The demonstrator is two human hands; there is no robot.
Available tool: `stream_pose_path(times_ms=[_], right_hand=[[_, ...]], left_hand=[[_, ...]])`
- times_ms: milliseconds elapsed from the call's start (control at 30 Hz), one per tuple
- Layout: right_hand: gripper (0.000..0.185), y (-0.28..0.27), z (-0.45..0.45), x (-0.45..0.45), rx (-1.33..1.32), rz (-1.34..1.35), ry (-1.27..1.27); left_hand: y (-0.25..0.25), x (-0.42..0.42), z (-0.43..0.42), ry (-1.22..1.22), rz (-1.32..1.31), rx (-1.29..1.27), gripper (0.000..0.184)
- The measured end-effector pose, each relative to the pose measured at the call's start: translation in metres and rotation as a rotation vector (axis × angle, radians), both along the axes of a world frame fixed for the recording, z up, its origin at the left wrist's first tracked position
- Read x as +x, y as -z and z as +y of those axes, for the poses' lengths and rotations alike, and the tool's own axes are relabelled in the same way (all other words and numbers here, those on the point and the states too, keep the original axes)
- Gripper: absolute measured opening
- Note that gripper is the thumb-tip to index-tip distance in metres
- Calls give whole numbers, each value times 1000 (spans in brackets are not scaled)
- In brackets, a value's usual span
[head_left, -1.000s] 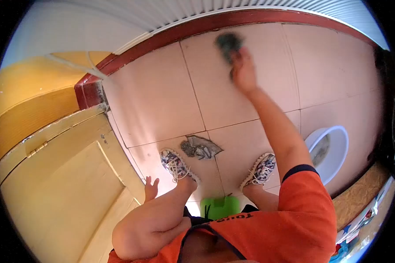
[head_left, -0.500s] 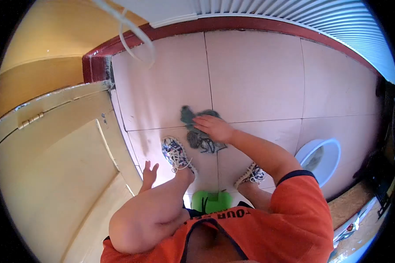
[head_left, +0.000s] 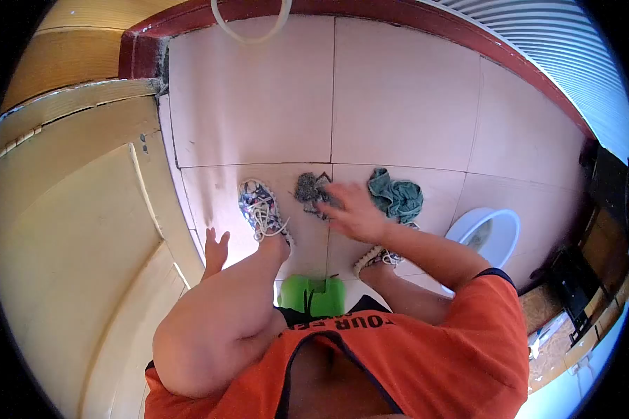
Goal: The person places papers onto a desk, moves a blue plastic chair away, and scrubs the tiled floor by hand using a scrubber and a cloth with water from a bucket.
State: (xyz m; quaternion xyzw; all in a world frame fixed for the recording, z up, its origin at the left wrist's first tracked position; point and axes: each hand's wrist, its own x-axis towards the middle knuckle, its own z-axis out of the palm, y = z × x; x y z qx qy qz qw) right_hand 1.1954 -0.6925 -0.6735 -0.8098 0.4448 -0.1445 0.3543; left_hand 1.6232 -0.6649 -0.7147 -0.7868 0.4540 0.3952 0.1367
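My right hand (head_left: 358, 214) is open over the pink floor tiles, slightly blurred, its fingers stretched toward a dark grey, wiry-looking clump (head_left: 310, 190) with tangled strands. The fingertips overlap that clump's right edge; whether they touch it I cannot tell. Just to the right of this hand lies a crumpled green cloth (head_left: 396, 194), let go of on the floor. Beyond my left knee, my left hand (head_left: 216, 248) hangs low near the door with its fingers apart and nothing in them.
A patterned lace-up shoe (head_left: 260, 207) is on my left foot; its pair (head_left: 377, 258) is partly covered by my right arm. At the right stands a pale blue basin (head_left: 508, 241). A green stool (head_left: 305, 293) is beneath me. The yellow door (head_left: 70, 209) borders the left side.
The green cloth, spread under my right hand before, now lies bunched to the right, released. My right hand is off it, beside the grey clump. The camera view has shifted.
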Motion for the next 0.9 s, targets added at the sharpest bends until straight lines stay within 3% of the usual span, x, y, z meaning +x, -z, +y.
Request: stream_pose_path(times_ms=[67,167,233,267,433,567,633,700,767,833,900], right_hand=[[55,18,2,44,-30,155,5],[51,69,9,49,-88,102,-117],[45,45,-6,13,101,180,-198],[43,27,-9,-9,117,183,-136],[41,-104,31,-139,236,213,226],[41,-140,122,-206,193,301,825],[39,-102,186,-233,34,381,1085],[39,-58,243,-238,239,292,1379],[42,5,296,-235,197,385,1522],[42,111,352,-250,335,509,1473],[42,108,350,-246,300,454,1515]], left_hand=[[8,-1,1,-37,56,-18,76],[4,-14,-11,46,49,18,77],[-2,-25,-18,89,40,53,77],[-14,-38,-21,30,71,-29,66],[-49,-22,32,22,90,-47,66],[-63,-11,38,56,100,-89,67],[-70,-6,39,64,98,-110,67],[-77,-5,40,68,93,-133,67],[-85,-6,41,71,86,-153,67],[-94,-8,44,63,79,-175,68],[-98,-6,46,52,73,-193,68]])
